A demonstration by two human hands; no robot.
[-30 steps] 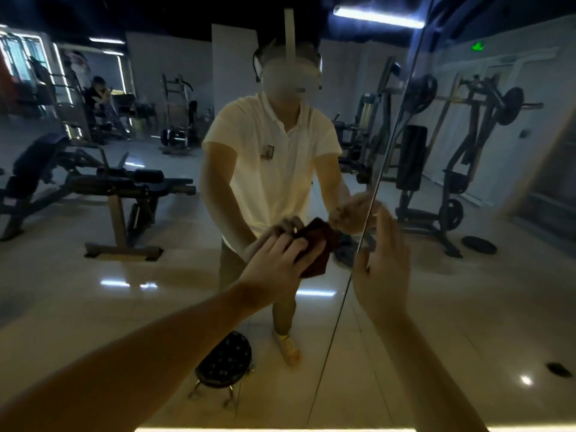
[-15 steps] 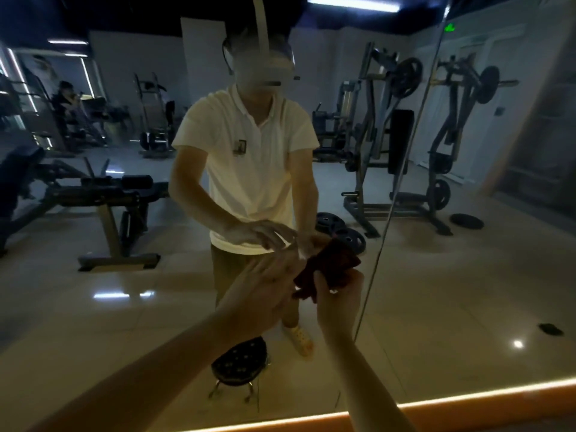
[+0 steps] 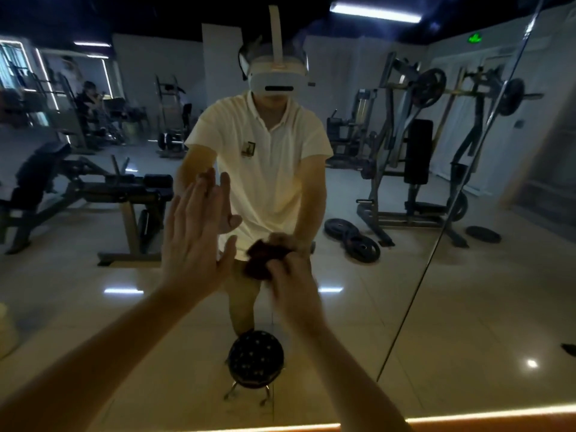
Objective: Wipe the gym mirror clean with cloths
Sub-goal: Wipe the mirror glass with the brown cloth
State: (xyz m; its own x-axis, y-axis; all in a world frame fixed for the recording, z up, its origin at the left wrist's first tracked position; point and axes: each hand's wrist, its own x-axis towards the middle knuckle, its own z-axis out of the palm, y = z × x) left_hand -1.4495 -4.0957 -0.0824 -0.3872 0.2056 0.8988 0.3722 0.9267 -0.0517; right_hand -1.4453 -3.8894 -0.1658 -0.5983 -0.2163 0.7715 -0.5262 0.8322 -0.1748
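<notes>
The right hand (image 3: pixel 291 277) grips a crumpled dark-red cloth (image 3: pixel 263 260). The left hand (image 3: pixel 196 238), flat and wide, touches the glossy glass mirror (image 3: pixel 467 291).

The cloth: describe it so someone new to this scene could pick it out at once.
Face the big gym mirror and look just below the reflected white shirt. There the right hand grips a crumpled dark red cloth at the glass; the left hand beside it is flat and empty.
</notes>
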